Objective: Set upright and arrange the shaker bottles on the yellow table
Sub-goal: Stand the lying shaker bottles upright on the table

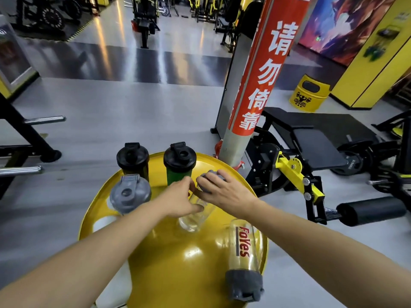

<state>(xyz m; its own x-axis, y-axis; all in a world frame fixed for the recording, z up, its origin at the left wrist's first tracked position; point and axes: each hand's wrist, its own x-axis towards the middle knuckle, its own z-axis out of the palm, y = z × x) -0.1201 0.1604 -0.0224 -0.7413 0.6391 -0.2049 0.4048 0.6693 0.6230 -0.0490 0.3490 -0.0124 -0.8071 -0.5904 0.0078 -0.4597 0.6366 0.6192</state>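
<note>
You get one wide-angle view from your head, tilted forward and down, close over the yellow surface that fills the frame's lower middle. The gym floor stretches away toward 12 o'clock; a red-wrapped pillar rises at 1 o'clock.

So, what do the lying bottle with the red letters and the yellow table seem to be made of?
The lying bottle: body looks like clear plastic, since the yellow shows through it; glass cannot be excluded. Its grey lid looks like matte plastic, with no shine. The yellow table: probably painted metal with a glossy finish, as it shows bright light reflections and has a thin raised rim.
</note>
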